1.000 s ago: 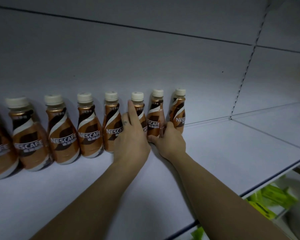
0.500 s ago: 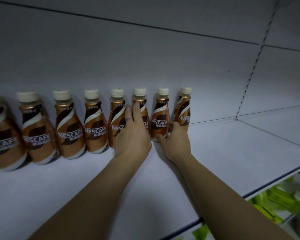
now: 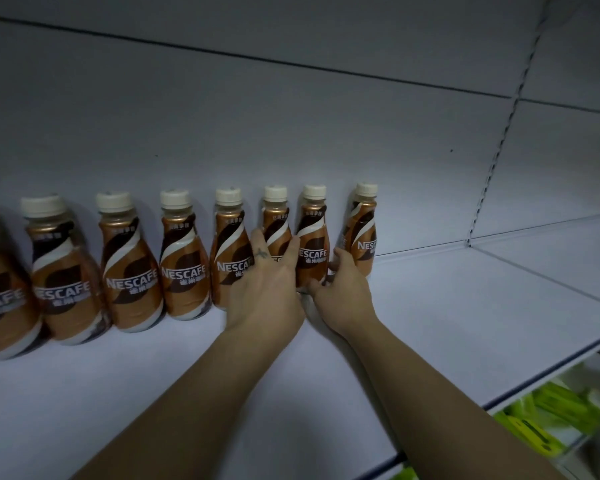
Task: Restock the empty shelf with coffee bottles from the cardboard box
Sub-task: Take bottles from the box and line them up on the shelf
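Several brown coffee bottles [image 3: 184, 258] with cream caps stand in a row along the back wall of the white shelf [image 3: 430, 323]. My left hand [image 3: 264, 285] rests on the third bottle from the right [image 3: 276, 220], with straight, spread fingers on either side of it. My right hand [image 3: 343, 292] is low at the second bottle from the right [image 3: 313, 244]. Its thumb lies across that bottle's base, and its fingers curl into the gap beside the last bottle [image 3: 364, 237]. The cardboard box is out of view.
The shelf's right half is bare up to a slotted upright [image 3: 499, 140], with another white shelf section [image 3: 551, 251] beyond it. Green packages [image 3: 548, 417] lie on a lower shelf at the bottom right. The shelf's front edge [image 3: 520, 386] runs diagonally under my right forearm.
My left fingers have spread from one raised finger to two astride the bottle. My right hand stays at the base of the second bottle from the right. The view has shifted slightly.
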The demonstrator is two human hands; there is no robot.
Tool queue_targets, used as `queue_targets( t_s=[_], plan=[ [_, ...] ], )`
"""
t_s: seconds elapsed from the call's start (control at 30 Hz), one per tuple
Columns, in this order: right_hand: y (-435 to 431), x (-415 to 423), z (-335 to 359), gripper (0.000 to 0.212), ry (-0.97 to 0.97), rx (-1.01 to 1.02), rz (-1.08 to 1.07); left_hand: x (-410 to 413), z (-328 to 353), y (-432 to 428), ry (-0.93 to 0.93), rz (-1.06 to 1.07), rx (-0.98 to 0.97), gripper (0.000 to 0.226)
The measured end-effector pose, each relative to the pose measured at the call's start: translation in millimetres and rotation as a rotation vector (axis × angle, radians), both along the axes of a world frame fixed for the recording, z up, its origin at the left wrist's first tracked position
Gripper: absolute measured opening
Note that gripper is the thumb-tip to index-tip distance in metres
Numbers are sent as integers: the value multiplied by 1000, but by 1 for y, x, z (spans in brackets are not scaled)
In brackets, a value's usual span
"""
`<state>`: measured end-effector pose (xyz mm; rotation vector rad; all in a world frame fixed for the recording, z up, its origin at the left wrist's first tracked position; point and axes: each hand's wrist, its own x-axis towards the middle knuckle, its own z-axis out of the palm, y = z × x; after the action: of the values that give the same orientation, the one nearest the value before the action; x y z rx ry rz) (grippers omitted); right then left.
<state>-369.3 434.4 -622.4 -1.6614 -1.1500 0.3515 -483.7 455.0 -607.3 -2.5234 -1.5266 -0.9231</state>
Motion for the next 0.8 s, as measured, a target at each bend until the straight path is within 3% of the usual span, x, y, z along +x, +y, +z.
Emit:
queue_targets(
  t_s=[0.4,0.6,0.67,0.8],
  plan=[
    [1,3,-2,56,-64,73,99,0,2,0,38,-13,-12,75],
    [1,3,-2,57,-93,53,109,6,1,-11,124,54,-1,88],
    [1,1,-3,55,-66,52,99,7,1,-17,92,61,34,79],
    [2,3,-4,48,-21,73,75,-3,-2,-17,98,-51,23,39]
  ],
)
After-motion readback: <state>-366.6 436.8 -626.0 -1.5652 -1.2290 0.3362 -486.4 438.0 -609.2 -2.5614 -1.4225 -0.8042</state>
